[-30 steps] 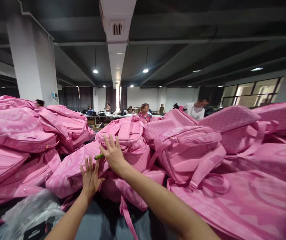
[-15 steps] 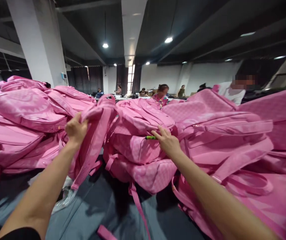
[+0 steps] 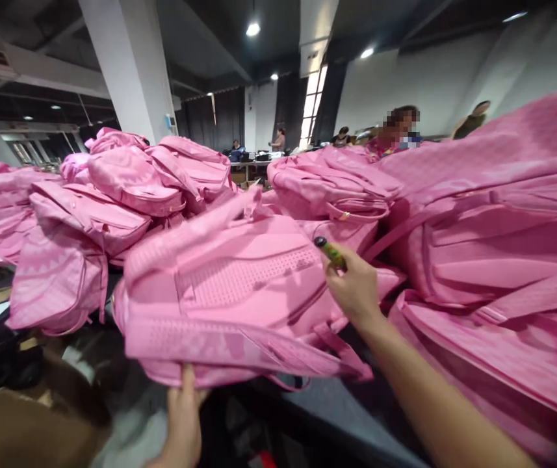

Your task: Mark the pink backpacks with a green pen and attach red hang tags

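A pink backpack (image 3: pixel 244 273) lies tilted in front of me, with its padded back panel and shoulder straps facing up. My left hand (image 3: pixel 185 406) grips its lower near edge, thumb on top and fingers hidden underneath. In my right hand (image 3: pixel 353 283), closed at the backpack's right side, is a slim green tool (image 3: pixel 335 255) with a round black end; its exact kind is unclear. Whether those fingers also hold the backpack's fabric cannot be seen. Behind it, another pink backpack (image 3: pixel 327 182) rests on the pile.
More pink backpacks are heaped at the left (image 3: pixel 127 179) and right (image 3: pixel 502 240). A cardboard box (image 3: pixel 29 429) and clear plastic (image 3: pixel 132 416) sit low at the left. A dark tabletop (image 3: pixel 336 416) shows below. Several people work farther back, near a pillar (image 3: pixel 127 65).
The view has turned left. A backpack now lies back panel up before me; my left hand has gone from the pile down to its near edge. My right hand still holds the green tool.
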A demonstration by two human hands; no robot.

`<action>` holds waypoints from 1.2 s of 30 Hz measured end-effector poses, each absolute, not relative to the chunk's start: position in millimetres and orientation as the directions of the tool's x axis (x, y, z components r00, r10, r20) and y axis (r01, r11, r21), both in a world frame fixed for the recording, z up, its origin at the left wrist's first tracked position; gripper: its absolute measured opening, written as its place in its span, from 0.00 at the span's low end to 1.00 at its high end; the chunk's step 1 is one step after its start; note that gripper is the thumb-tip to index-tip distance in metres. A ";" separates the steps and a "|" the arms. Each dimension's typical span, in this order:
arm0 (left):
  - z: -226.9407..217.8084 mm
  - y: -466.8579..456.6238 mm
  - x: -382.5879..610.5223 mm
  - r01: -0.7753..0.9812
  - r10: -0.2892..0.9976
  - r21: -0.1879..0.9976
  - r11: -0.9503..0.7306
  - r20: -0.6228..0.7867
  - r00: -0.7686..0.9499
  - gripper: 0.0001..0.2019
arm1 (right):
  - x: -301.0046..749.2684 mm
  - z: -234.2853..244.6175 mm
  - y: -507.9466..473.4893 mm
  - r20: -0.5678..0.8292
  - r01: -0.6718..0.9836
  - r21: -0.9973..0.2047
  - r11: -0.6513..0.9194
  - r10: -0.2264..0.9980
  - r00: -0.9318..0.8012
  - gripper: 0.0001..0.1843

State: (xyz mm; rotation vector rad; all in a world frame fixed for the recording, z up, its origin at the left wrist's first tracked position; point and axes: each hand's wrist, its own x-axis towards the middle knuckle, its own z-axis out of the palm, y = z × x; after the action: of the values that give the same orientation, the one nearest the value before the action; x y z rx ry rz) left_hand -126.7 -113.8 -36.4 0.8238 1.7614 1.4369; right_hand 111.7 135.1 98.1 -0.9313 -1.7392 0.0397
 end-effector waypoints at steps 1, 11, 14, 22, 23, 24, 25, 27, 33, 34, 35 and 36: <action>-68.6 -128.5 -106.3 0.024 0.875 0.954 0.300 -0.265 -0.404 0.32 | 101.8 81.5 116.5 0.802 0.517 -0.456 0.725 0.587 -0.115 0.19; -10.7 -147.9 -151.3 0.467 0.986 0.883 0.041 0.041 -0.164 0.21 | 52.4 -39.6 54.3 0.462 0.507 -0.324 0.799 0.601 -0.652 0.18; -13.3 -106.1 -225.4 0.654 0.797 0.703 0.280 0.209 -0.566 0.50 | 67.3 -36.6 27.8 0.503 0.474 -0.453 0.755 0.656 -0.563 0.20; -89.3 -91.0 -274.2 0.318 0.908 0.879 0.354 -0.242 -0.342 0.42 | 64.6 -27.1 -44.0 0.104 0.623 -0.630 0.464 0.845 -0.524 0.18; -87.3 -98.6 -272.1 0.293 0.915 0.895 0.337 -0.238 -0.326 0.42 | 60.9 -25.7 -45.2 0.085 0.646 -0.601 0.471 0.841 -0.535 0.19; -83.0 -107.7 -270.4 0.269 0.915 0.905 0.328 -0.234 -0.329 0.42 | 58.4 -25.1 -47.1 0.077 0.661 -0.554 0.506 0.822 -0.565 0.19; -76.8 -118.1 -268.8 0.250 0.910 0.912 0.326 -0.230 -0.346 0.41 | 57.8 -25.4 -50.2 0.087 0.663 -0.496 0.561 0.791 -0.605 0.18; -62.3 -141.0 -263.8 0.185 0.892 0.938 0.292 -0.197 -0.408 0.39 | 65.2 -28.6 -57.1 0.177 0.621 -0.393 0.678 0.719 -0.673 0.16; -67.7 -173.6 -194.6 -0.037 0.702 0.999 0.023 -0.043 -0.711 0.30 | 133.3 -38.5 -14.2 0.458 0.579 -0.332 0.745 0.664 -0.591 0.18; -80.7 -172.5 -178.2 -0.069 0.671 0.997 0.035 -0.074 -0.738 0.30 | 143.2 -40.1 1.1 0.419 0.659 -0.336 0.673 0.733 -0.535 0.18; -95.2 -172.6 -163.5 -0.096 0.666 0.993 0.064 -0.114 -0.737 0.31 | 151.5 -42.2 14.9 0.364 0.728 -0.360 0.584 0.806 -0.466 0.17; -109.3 -175.2 -151.5 -0.113 0.676 0.988 0.105 -0.154 -0.720 0.31 | 158.2 -44.4 25.2 0.327 0.768 -0.384 0.512 0.854 -0.405 0.18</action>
State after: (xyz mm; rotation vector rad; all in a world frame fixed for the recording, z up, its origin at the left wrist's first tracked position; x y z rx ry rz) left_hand -151.5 -175.2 -109.3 0.5508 1.7830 1.6789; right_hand 158.2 25.2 -44.4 -1.3267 -2.2744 0.2360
